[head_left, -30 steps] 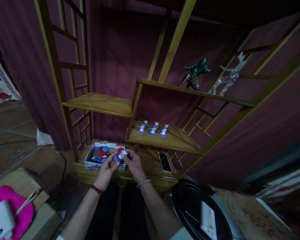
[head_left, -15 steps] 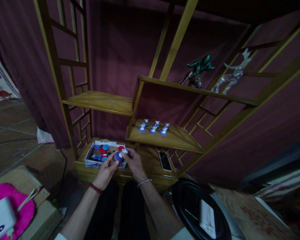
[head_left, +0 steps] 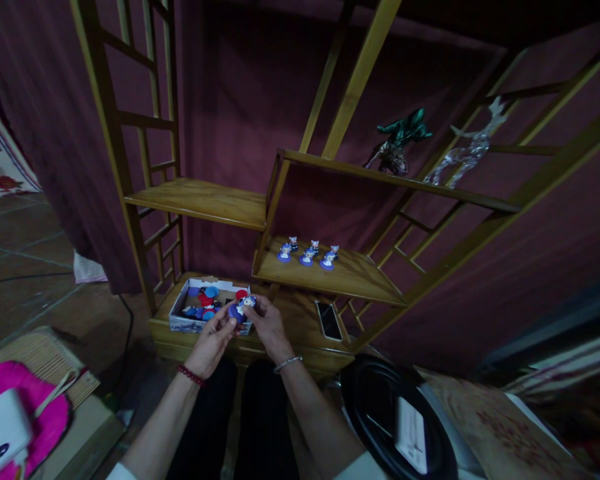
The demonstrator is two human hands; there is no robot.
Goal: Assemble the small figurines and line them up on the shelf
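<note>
Between both hands is a small white-and-purple figurine (head_left: 249, 302) on a round purple base (head_left: 235, 313). My left hand (head_left: 215, 341) is closed on the base, thumb on its near side. My right hand (head_left: 271, 328) pinches the upper part of the figurine; some of its fingers are hidden behind it. Just behind and left of the hands stands an open cardboard box (head_left: 180, 325) with red, blue and purple pieces in it. Several similar figurines (head_left: 307, 257) stand in two rows on the middle shelf, purple-based ones in front and darker ones behind.
A wooden display rack (head_left: 200, 200) with stepped shelves fills the front. A phone (head_left: 329, 321) lies on its lowest board. Higher up stand a green-and-bronze statue (head_left: 401, 141) and a clear deer figure (head_left: 467, 153). A round black stool (head_left: 353, 413) holding flat items is at right.
The figurine has tilted slightly in my fingers, so more of its front shows. Both hands stay in nearly the same place; the view has shifted a little.
</note>
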